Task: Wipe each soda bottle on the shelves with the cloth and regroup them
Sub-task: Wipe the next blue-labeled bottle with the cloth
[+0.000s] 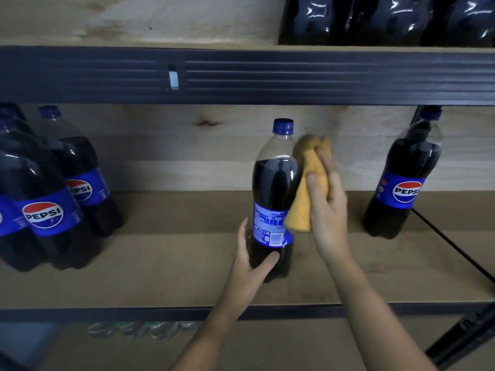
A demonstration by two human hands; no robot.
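- The left hand [254, 253] is wrapped low around the dark, blue-capped plastic cola bottle [273, 199], which stands mid-shelf on the brown board shelf [160, 263], well apart from its neighbours.
- The right hand [325, 199] is clenched on the bunched orange-yellow cloth [308, 183], pressing it against the bottle's right shoulder.
- Risk: with the grip so low, a hard sideways push up high could tip the bottle leftward.
- The loose lower corner of the cloth could snag the blue label.
- A wide swing right might reach the lone bottle [401, 178]; regrouping left risks nudging the clustered bottles [42, 199].
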